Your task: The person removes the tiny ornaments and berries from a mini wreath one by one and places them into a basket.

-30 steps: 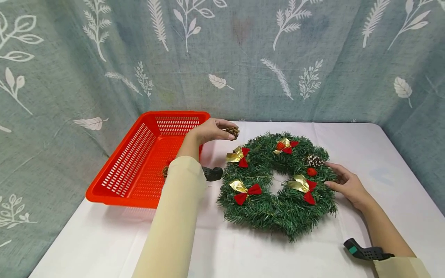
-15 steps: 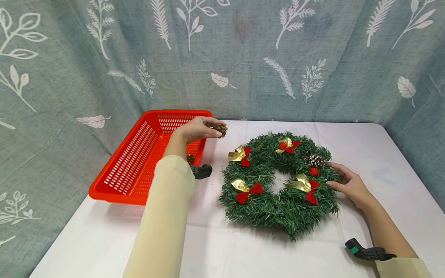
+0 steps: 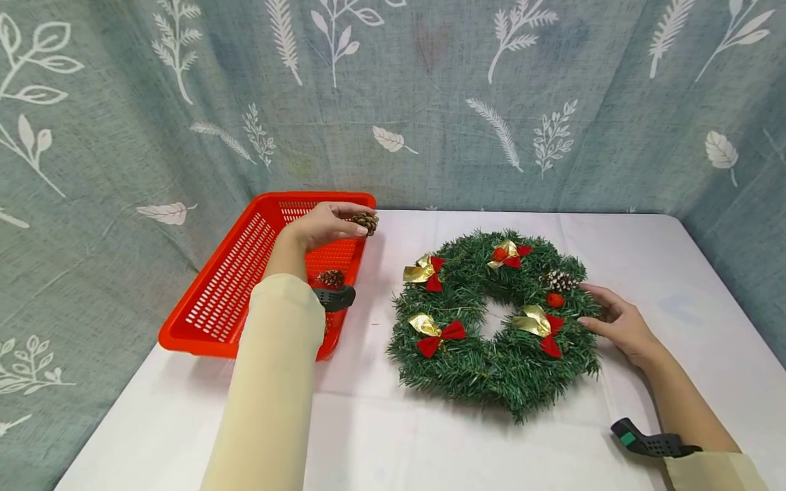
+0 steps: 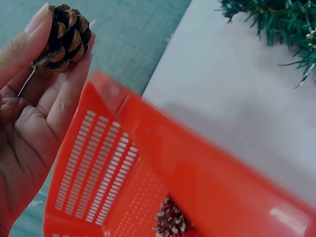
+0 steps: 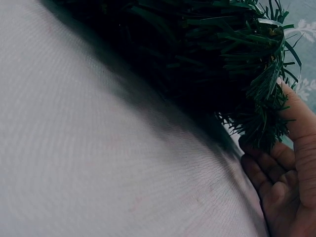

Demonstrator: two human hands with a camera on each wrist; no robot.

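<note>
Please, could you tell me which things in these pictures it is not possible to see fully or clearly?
Head view: part of the red basket's near side, behind the left sleeve.
Left wrist view: most of the wreath, cut off by the picture's edges; one side of the held pine cone, behind the thumb.
Right wrist view: the wreath's underside, lost in dark shadow.

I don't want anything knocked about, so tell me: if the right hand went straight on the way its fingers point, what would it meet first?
The wreath, most likely. The right hand is at its outer edge and seems to touch it, though exact contact is hard to judge.
</note>
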